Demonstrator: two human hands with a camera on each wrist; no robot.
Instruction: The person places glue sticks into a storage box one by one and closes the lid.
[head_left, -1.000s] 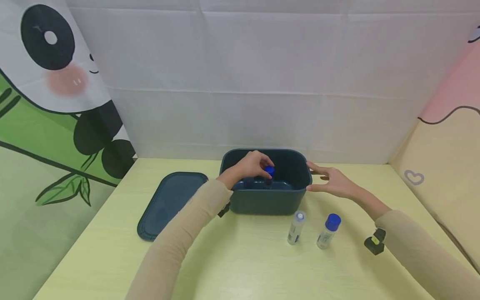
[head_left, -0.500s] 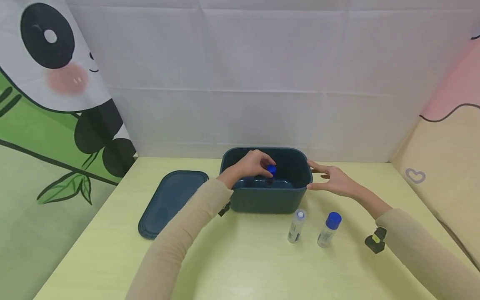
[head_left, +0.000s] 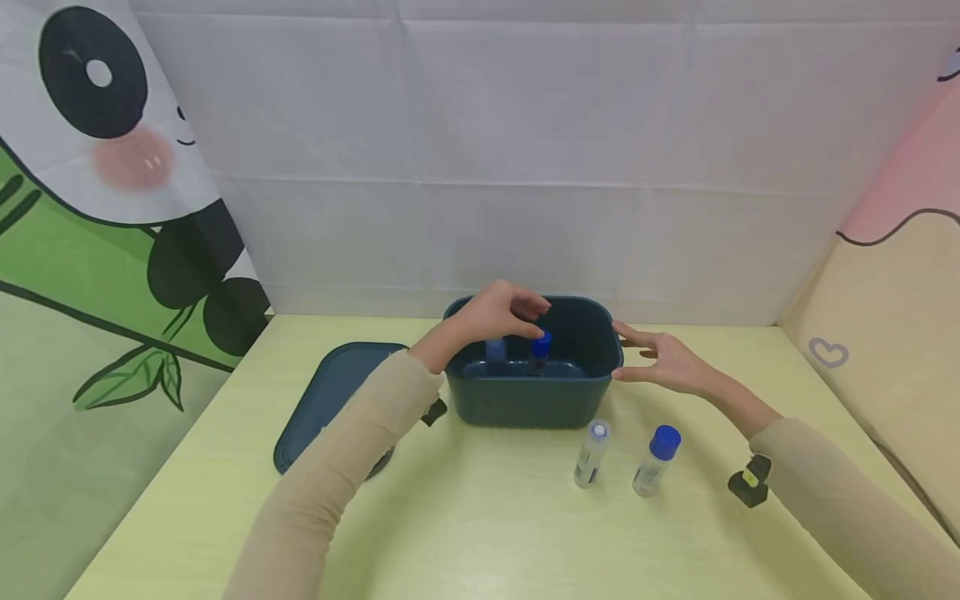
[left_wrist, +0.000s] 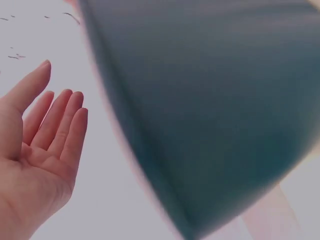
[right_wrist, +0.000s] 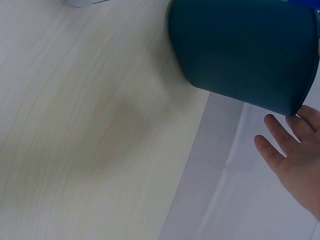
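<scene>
A dark teal bin (head_left: 531, 405) stands near the back of the table. Above its opening is my left hand (head_left: 498, 313), its fingers extended and loosely parted. Just under the thumb stands a small bottle with a blue cap (head_left: 541, 345) inside the bin. Farther left in the bin, a light blue item (head_left: 496, 351) is partly hidden. In the left wrist view, the left palm (left_wrist: 45, 160) faces up with straight fingers beside the bin's wall. My right hand (head_left: 666, 363) touches the bin's right rim with spread fingers, also visible in the right wrist view (right_wrist: 300, 160).
Left of the bin lies a dark blue lid (head_left: 337, 392), partly covered by the left sleeve. In front of the bin's right end stand a clear bottle with a white tip (head_left: 592, 454) and a blue-capped clear bottle (head_left: 656, 461). A pale wall covering hangs close behind.
My left hand has let go of the blue-capped bottle and risen slightly up and left. The bottle stays standing in the bin. The right hand keeps its place.
</scene>
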